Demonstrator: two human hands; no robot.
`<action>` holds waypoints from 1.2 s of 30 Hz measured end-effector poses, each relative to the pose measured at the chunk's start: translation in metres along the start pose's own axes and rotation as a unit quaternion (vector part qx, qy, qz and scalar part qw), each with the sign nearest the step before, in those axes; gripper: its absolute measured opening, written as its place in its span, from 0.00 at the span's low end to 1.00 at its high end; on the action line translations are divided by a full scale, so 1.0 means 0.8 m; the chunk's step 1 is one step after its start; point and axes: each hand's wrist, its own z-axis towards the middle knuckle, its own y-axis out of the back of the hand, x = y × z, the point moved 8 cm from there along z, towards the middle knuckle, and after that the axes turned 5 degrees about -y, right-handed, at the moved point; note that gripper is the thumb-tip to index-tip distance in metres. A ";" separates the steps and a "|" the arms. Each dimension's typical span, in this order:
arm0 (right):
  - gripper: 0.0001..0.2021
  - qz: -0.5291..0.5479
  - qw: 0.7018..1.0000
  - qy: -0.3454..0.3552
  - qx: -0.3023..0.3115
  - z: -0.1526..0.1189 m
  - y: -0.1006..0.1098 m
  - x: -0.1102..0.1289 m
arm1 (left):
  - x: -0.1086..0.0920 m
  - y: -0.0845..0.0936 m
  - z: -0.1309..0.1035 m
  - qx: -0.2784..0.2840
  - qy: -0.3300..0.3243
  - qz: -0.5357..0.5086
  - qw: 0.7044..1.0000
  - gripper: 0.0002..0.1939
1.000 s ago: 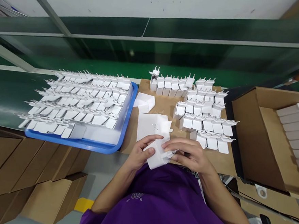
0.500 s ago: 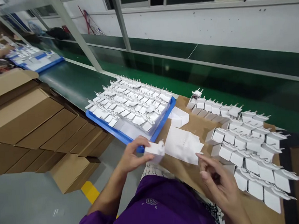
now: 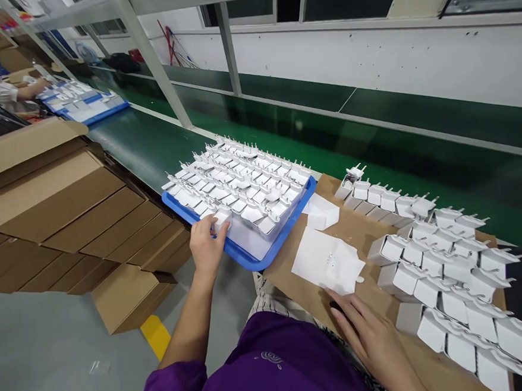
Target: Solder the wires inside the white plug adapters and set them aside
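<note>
My left hand [image 3: 207, 247] pinches a white plug piece [image 3: 222, 217] at the near left corner of a blue tray [image 3: 265, 262]. Rows of white plug pieces [image 3: 242, 179] fill most of that tray. Over the brown cardboard, just below a white paper sheet [image 3: 326, 261], is my right hand [image 3: 355, 326], with a small dark object [image 3: 339, 306] at its fingers; its grip is partly hidden. Small bits lie on the sheet. Folded white paper [image 3: 322, 211] rests behind it. More white plug pieces [image 3: 427, 267] stand in rows on the cardboard at the right.
Brown cartons [image 3: 78, 208] are stacked at the left. Behind the tray runs a green bench [image 3: 149, 135] with metal posts [image 3: 153, 66]. At the far left, another person's arm [image 3: 32, 90] reaches over a second blue tray [image 3: 107, 114].
My left hand has carried the white piece forward and left, from beside the paper sheet to the tray corner. My right hand has moved down and left. The view has shifted slightly.
</note>
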 end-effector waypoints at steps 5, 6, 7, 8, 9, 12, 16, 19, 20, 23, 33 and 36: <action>0.17 -0.012 1.000 -0.003 -0.001 -0.010 -0.005 -0.006 | 0.001 -0.001 -0.004 -0.003 -0.002 0.023 1.000 0.08; 0.17 -0.014 1.000 -0.004 0.003 -0.012 -0.007 -0.008 | 0.003 0.000 -0.006 0.000 0.011 0.041 0.999 0.07; 0.18 -0.018 1.000 -0.003 0.004 -0.014 -0.009 -0.009 | 0.006 0.002 -0.008 0.004 0.029 0.062 0.998 0.07; 0.18 -0.024 1.000 0.002 0.000 -0.015 -0.011 -0.010 | 0.010 0.004 -0.009 0.009 0.048 0.082 0.995 0.08; 0.18 -0.032 0.999 0.010 -0.009 -0.017 -0.011 -0.011 | 0.013 0.005 -0.010 0.018 0.066 0.097 0.993 0.11; 0.19 -0.053 0.997 0.043 -0.037 -0.019 -0.012 -0.009 | 0.019 0.002 -0.008 0.059 0.100 0.101 0.988 0.13; 0.16 -0.058 0.996 0.057 -0.043 -0.017 -0.013 -0.008 | 0.017 -0.005 -0.001 0.104 0.104 0.075 0.986 0.11; 0.16 -0.054 0.996 0.057 -0.031 -0.013 -0.014 -0.005 | 0.015 -0.007 0.002 0.118 0.099 0.072 0.985 0.11; 0.16 -0.056 0.997 0.051 -0.025 -0.011 -0.015 -0.005 | 0.015 -0.007 0.003 0.121 0.097 0.071 0.985 0.12; 0.15 -0.065 0.997 0.027 -0.022 -0.011 -0.017 -0.005 | 0.015 -0.008 0.004 0.130 0.086 0.061 0.986 0.13; 0.13 0.006 0.990 -0.088 -0.106 -0.028 0.025 -0.013 | -0.042 0.026 -0.004 -0.081 -0.017 -0.059 0.995 0.18; 0.15 0.026 0.980 -0.097 -0.174 -0.042 0.070 -0.009 | -0.103 0.022 -0.022 -0.068 -0.111 -0.141 0.981 0.13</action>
